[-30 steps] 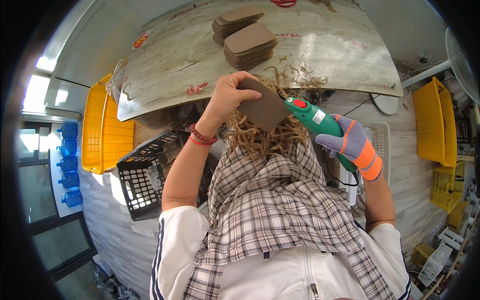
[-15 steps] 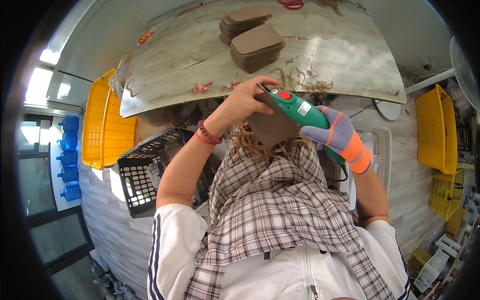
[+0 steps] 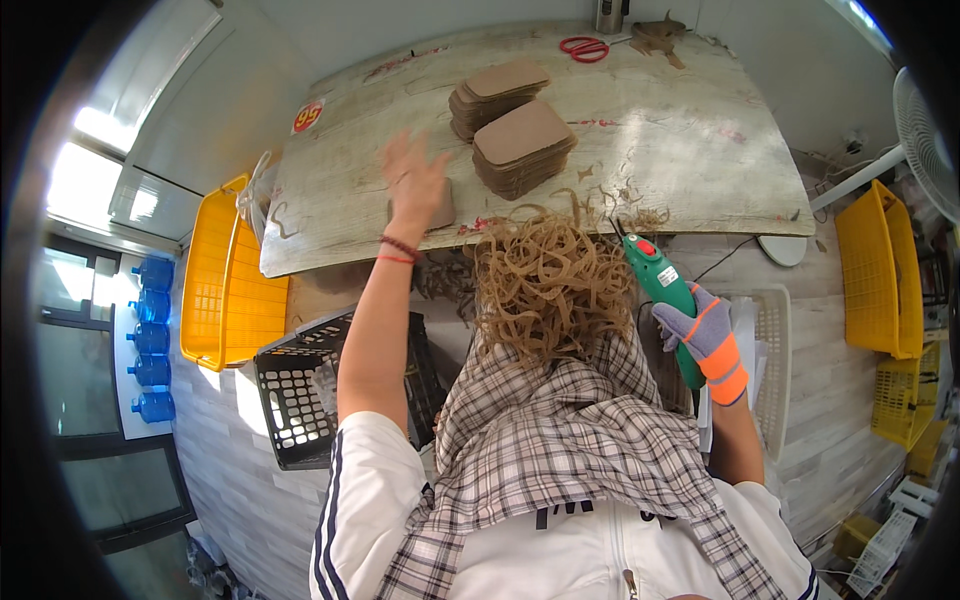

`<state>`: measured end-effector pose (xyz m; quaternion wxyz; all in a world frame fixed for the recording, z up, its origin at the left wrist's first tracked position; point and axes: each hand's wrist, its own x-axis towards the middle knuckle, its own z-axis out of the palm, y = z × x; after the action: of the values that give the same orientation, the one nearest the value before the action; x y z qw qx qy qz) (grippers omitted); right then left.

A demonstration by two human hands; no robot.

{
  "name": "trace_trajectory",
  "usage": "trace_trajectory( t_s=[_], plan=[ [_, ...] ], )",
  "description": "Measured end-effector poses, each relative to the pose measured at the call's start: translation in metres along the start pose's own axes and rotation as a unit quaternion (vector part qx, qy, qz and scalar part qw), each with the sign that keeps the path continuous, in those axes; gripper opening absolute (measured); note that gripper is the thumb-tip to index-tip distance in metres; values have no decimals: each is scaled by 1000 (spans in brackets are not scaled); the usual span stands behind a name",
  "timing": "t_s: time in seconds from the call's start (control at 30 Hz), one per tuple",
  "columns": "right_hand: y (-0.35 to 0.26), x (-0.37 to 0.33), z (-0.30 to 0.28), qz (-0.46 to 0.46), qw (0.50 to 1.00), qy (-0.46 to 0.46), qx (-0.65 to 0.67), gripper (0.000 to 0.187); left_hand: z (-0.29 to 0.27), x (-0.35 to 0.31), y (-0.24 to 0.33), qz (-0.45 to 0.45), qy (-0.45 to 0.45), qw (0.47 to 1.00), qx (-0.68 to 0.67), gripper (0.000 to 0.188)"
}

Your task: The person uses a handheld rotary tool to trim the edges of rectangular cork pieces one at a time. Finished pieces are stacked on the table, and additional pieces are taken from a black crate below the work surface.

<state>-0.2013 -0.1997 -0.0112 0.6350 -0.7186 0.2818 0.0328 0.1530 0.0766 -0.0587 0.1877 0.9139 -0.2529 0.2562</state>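
Observation:
My left hand [image 3: 413,178] reaches over the near left part of the table with its fingers spread, slightly blurred. Below and beside it, a brown piece with rounded corners [image 3: 438,205] lies near the table edge, partly hidden by the hand. My right hand [image 3: 706,335], in a grey and orange glove, grips green electric scissors [image 3: 655,275] with a red button, their dark blades pointing up toward the table edge. Across my lap lies a heap of curly brown offcut strips [image 3: 555,275]. Two stacks of brown rounded pieces, a nearer one [image 3: 525,150] and a farther one [image 3: 497,95], stand mid-table.
Red-handled scissors [image 3: 584,48] lie at the back of the table [image 3: 340,190]. A black crate [image 3: 295,410] and a yellow basket [image 3: 200,290] stand left. A white basket [image 3: 775,350], yellow crates [image 3: 880,275] and a fan [image 3: 915,130] are right.
My left hand has left my lap, moving left over the table, and now holds nothing. The brown piece it held now appears on the table. The electric scissors have moved right and down.

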Motion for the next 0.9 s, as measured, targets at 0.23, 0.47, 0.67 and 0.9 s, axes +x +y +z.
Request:
trace_trajectory(
  t_s=[0.23, 0.47, 0.67, 0.9],
  plan=[
    [6, -8, 7, -33, 998, 29, -35, 44, -9, 50, 83, -44, -228, 971, -63, 66],
    [12, -4, 7, -73, 997, 31, -16, 44, -12, 46, 87, 10, -72, 989, -125, 43],
    [4, -5, 8, -89, 995, 45, -6, 41, -36, 25, 113, -194, -95, 795, -567, 19],
    [-29, -5, 16, -92, 992, 76, 37, 45, -41, -25, 204, -315, 27, 340, -886, 33]
  ],
)
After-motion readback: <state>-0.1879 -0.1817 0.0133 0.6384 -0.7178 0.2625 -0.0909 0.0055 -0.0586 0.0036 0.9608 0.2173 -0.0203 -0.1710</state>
